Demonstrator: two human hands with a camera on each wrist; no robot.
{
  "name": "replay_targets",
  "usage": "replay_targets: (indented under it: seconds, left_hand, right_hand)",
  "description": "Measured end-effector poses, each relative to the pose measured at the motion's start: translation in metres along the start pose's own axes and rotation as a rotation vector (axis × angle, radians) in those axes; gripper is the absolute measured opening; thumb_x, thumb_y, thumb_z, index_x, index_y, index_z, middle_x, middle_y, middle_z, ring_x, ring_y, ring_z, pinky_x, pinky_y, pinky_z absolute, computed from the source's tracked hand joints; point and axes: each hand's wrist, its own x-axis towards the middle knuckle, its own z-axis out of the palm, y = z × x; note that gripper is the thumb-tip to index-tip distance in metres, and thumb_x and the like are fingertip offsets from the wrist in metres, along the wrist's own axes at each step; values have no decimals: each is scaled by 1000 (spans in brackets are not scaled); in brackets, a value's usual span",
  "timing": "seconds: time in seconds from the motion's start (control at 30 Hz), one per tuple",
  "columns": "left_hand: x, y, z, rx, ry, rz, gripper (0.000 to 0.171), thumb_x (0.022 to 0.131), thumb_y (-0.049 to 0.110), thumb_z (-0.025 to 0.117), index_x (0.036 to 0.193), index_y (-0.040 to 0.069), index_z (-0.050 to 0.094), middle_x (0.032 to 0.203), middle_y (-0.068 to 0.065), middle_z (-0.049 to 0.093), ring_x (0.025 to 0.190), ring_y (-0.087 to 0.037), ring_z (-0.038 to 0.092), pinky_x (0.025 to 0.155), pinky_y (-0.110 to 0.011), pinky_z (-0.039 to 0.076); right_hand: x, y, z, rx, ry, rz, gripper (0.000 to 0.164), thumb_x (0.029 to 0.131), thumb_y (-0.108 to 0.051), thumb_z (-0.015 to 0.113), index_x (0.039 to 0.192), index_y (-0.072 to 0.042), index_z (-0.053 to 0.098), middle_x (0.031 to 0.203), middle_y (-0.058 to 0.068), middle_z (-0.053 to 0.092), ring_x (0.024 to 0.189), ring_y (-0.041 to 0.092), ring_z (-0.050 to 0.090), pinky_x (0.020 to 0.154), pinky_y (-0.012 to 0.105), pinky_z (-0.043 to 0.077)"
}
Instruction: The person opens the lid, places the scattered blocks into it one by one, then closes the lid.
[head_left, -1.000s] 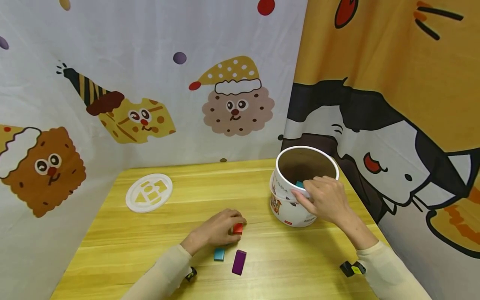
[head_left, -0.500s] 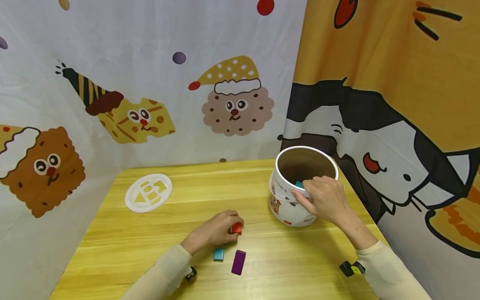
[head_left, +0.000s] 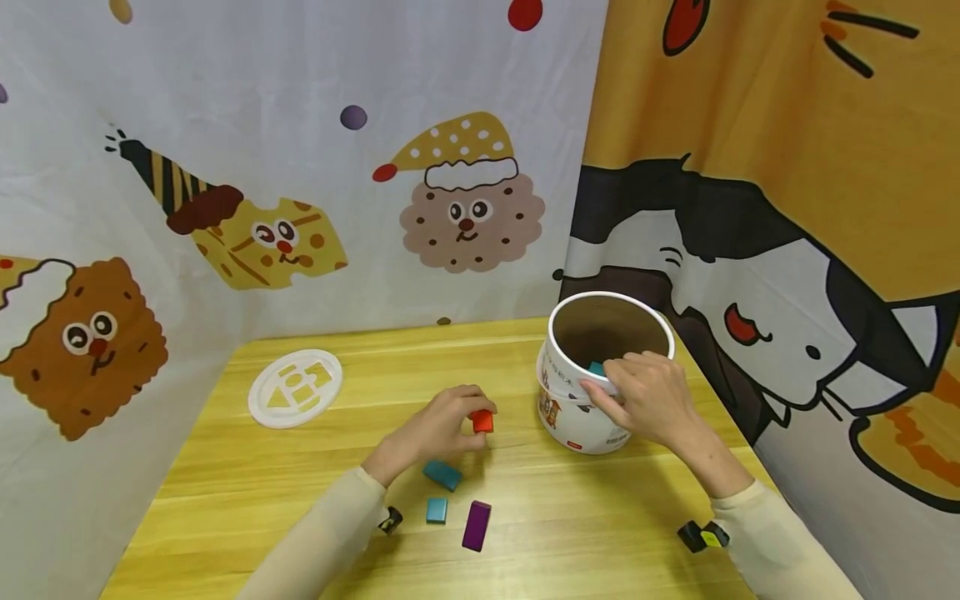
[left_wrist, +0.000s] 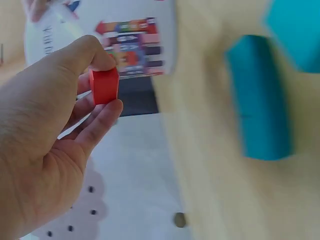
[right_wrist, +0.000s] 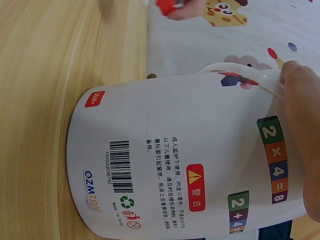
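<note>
My left hand (head_left: 438,429) pinches a small red block (head_left: 483,421) between thumb and fingertips, held above the table. In the left wrist view the red block (left_wrist: 104,86) shows clearly between the fingers. My right hand (head_left: 651,396) grips the near rim of a white printed bucket (head_left: 573,412), with the thumb outside and the fingers over the edge. A blue block (head_left: 596,367) shows inside the bucket; the rest of its inside is hidden. Below my left hand lie a longer blue block (head_left: 442,475), a small blue block (head_left: 437,510) and a purple block (head_left: 476,526).
A white round lid with shaped cut-outs (head_left: 295,389) lies at the back left of the wooden table (head_left: 225,500). Printed curtains (head_left: 300,167) hang behind the table and along its right side.
My left hand has lifted the red block and moved it away from me, uncovering the longer blue block beneath. My right hand has stayed on the bucket rim.
</note>
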Motion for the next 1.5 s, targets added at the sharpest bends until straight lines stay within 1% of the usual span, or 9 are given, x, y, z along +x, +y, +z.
replay_targets:
  seconds: [0.17, 0.33, 0.53, 0.67, 0.9, 1.0, 1.13, 1.4, 1.5]
  left_hand:
    - [24, 11, -25, 29, 70, 56, 32, 93, 8, 83, 125, 5, 80, 114, -6, 77, 94, -13, 68, 86, -26, 63]
    - [51, 24, -49, 57, 118, 105, 30, 92, 6, 81, 122, 6, 80, 112, -5, 77, 94, -14, 67, 86, -29, 64]
    - [79, 38, -71, 70, 172, 177, 28, 93, 5, 81, 122, 5, 80, 113, -6, 77, 94, -16, 69, 86, -25, 62]
    - [97, 44, -77, 70, 225, 224, 30, 95, 6, 83, 124, 3, 81, 114, -7, 77, 96, -16, 69, 87, -25, 62]
    - [127, 50, -76, 26, 296, 283, 29, 95, 5, 81, 124, 1, 80, 116, -9, 77, 98, -18, 72, 89, -22, 61]
    - [140, 55, -77, 14, 296, 305, 29, 94, 4, 79, 124, 1, 79, 114, -9, 77, 96, -18, 70, 87, -21, 58]
    - [156, 63, -78, 14, 265, 314, 30, 95, 4, 80, 125, 1, 79, 116, -10, 77, 96, -18, 70, 86, -23, 58]
    - [185, 77, -71, 37, 153, 249, 33, 102, 14, 79, 134, 3, 78, 124, -10, 77, 102, -18, 74, 88, -14, 54]
    - [194, 79, -65, 39, 116, 236, 36, 106, 16, 78, 139, 2, 76, 128, -11, 77, 105, -17, 74, 91, -16, 57]
  right_hand:
    - [0, 0, 1, 1, -1, -1, 65, 117, -62, 43, 72, -16, 52, 56, -6, 40, 52, 11, 33, 55, 23, 19]
    - [2, 1, 1, 2, 43, -23, 64, 117, -61, 45, 71, -17, 52, 57, -8, 39, 53, 9, 31, 53, 23, 20]
    - [2, 1, 1, -7, 46, -28, 65, 117, -62, 44, 70, -18, 51, 57, -10, 37, 54, 7, 28, 52, 23, 19]
    - [2, 1, 1, -5, 36, -16, 64, 117, -61, 45, 70, -17, 50, 57, -8, 38, 52, 9, 30, 53, 23, 18]
    - [2, 0, 0, -2, 6, -13, 64, 117, -60, 44, 70, -17, 49, 55, -7, 39, 51, 10, 30, 54, 23, 16]
    - [1, 0, 0, -10, 6, -17, 64, 117, -60, 44, 70, -17, 48, 55, -7, 38, 51, 10, 28, 54, 23, 15]
    - [1, 2, 1, -19, 21, -25, 64, 117, -59, 45, 69, -17, 46, 55, -7, 36, 51, 9, 26, 54, 23, 13]
    - [1, 2, 1, -9, 57, -42, 63, 117, -57, 47, 69, -16, 48, 56, -7, 36, 52, 8, 26, 52, 24, 17]
    - [1, 2, 2, -3, 59, -38, 64, 117, -58, 47, 68, -17, 48, 55, -6, 36, 51, 9, 27, 50, 25, 19]
